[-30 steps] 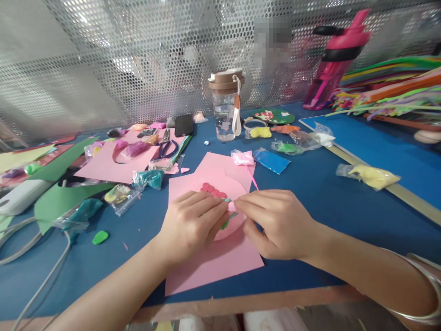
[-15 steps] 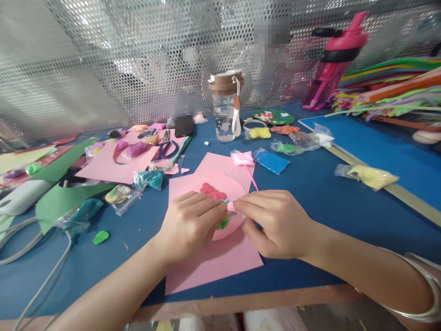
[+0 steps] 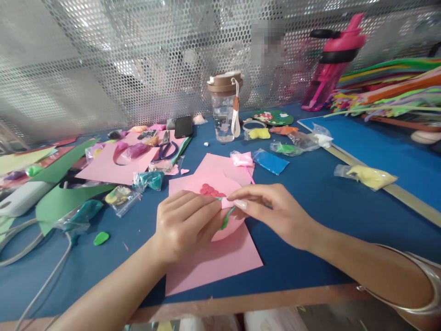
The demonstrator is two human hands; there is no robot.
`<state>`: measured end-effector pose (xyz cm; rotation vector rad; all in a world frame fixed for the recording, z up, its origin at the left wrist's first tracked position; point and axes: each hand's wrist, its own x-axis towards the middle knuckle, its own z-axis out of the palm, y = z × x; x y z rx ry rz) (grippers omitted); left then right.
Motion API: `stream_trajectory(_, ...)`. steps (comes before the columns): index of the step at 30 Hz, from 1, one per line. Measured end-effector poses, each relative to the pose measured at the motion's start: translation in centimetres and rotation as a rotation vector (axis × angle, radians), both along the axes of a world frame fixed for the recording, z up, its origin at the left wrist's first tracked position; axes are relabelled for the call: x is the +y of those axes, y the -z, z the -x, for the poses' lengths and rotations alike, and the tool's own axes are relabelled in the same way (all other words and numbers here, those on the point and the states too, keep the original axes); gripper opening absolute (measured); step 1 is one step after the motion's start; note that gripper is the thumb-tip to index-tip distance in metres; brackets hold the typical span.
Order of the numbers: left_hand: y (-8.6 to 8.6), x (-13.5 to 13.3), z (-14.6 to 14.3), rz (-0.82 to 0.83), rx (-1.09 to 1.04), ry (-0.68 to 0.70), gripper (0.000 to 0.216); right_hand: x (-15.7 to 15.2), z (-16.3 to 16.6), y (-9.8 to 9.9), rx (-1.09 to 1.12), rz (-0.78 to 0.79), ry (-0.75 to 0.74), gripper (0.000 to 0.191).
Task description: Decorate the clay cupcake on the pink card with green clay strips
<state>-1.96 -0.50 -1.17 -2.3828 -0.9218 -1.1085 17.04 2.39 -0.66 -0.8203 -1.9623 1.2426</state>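
Above a pink paper circle (image 3: pixel 237 221), my left hand (image 3: pixel 188 223) and my right hand (image 3: pixel 275 211) meet at a small lump of pale pink clay (image 3: pixel 226 202). Both hands are closed, their fingertips pinching the lump from either side. The left fingertips are partly hidden behind the knuckles. On the circle lie several flat red clay discs (image 3: pixel 209 189) and green clay (image 3: pixel 224 222), partly covered by my left hand. Beneath the circle is a sheet of pink paper (image 3: pixel 220 271). A bag of pink clay (image 3: pixel 242 159) rests at the paper's far edge, with a thin pink stick beside it.
A clear tumbler (image 3: pixel 223 115) with a brown lid stands behind the paper. Bagged clay, including blue (image 3: pixel 271 161) and yellow (image 3: pixel 372 176), lies around. Scissors (image 3: pixel 167 149) and a phone (image 3: pixel 183 127) sit back left. A pink bottle (image 3: pixel 332 64) stands back right, before a perforated metal screen.
My right hand has turned so its thumb now shows on top of the pink clay, and its fingers sit slightly higher. My left hand has barely shifted.
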Motion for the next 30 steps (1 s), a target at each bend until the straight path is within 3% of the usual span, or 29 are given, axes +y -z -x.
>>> stream_trajectory(3,-0.2,-0.1,0.2,-0.07,0.049,-0.031,0.009,0.2,0.3,-0.1,0.123,0.27,-0.112,0.027)
stream_trajectory(9,-0.7,-0.1,-0.1,-0.167,0.117,-0.055,0.011,0.2,0.6,0.3,0.213,0.37,-0.108,0.02)
stream_trajectory(12,-1.1,-0.2,-0.4,-0.035,0.006,-0.063,0.01,0.6,0.3,0.3,0.291,0.48,-0.127,0.021)
stream_trajectory(16,-1.1,-0.2,-0.2,0.316,-0.178,0.07,0.022,1.4,0.0,0.4,0.34,0.663,-0.351,0.02)
stream_trajectory(19,-0.9,0.0,0.0,0.563,-0.282,0.234,0.028,1.6,0.0,0.5,0.35,0.687,-0.421,0.018)
stream_trajectory(22,-0.6,0.1,-0.1,0.669,-0.333,0.324,0.029,1.5,0.0,0.5,0.346,0.677,-0.428,0.018)
stream_trajectory(30,-0.2,0.1,-0.3,0.483,-0.389,0.249,0.025,1.5,0.3,0.7,0.297,0.566,-0.296,0.021)
